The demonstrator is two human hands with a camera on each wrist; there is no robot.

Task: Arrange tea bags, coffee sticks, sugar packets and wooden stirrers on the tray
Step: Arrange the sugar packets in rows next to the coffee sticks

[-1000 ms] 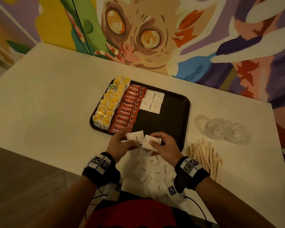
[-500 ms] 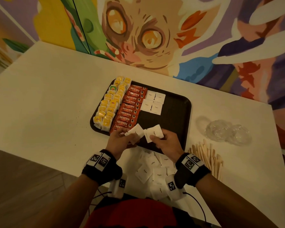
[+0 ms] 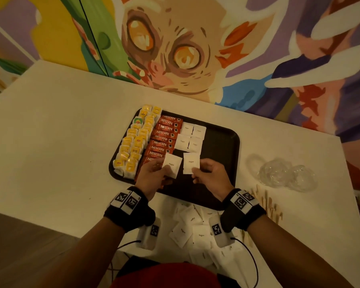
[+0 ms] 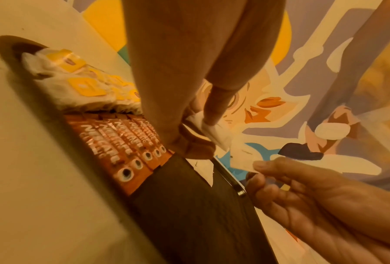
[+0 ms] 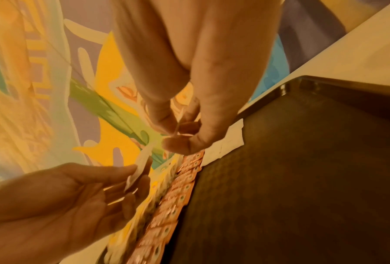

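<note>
Behind the pale table (image 3: 50, 142) stands a wall painted with a big colourful mural, and on the table lies the dark rectangular plastic tray (image 3: 220, 146).

Two small white paper sugar packets are in the air above the near part of the tray: the left sugar packet (image 3: 172, 165) is pinched by the left hand (image 3: 152, 177), and the right sugar packet (image 3: 191, 163) is pinched by the right hand (image 3: 210, 177). In both hands the thumb and the fingertips press together on the lower edge of the packet; the other fingers are loosely bent. Four white sugar packets (image 3: 190, 137) already lie flat on the tray in a small square, just beside the row of red coffee sticks (image 3: 164, 138). On the left of that row are the yellow tea bags (image 3: 135, 142).

I think the next step is to lay these two packets under the four. The risk is that a packet, light and held only by one edge, drops tilted or overlaps its neighbour, so the grid becomes uneven. The left hand is also very close to the coffee sticks and could push them out of line.

On the table near the person lies a loose heap of white sugar packets (image 3: 195, 231). The pale wooden stirrers (image 3: 266, 202) and the clear plastic bag (image 3: 283, 175) lie on the right of the tray.
</note>
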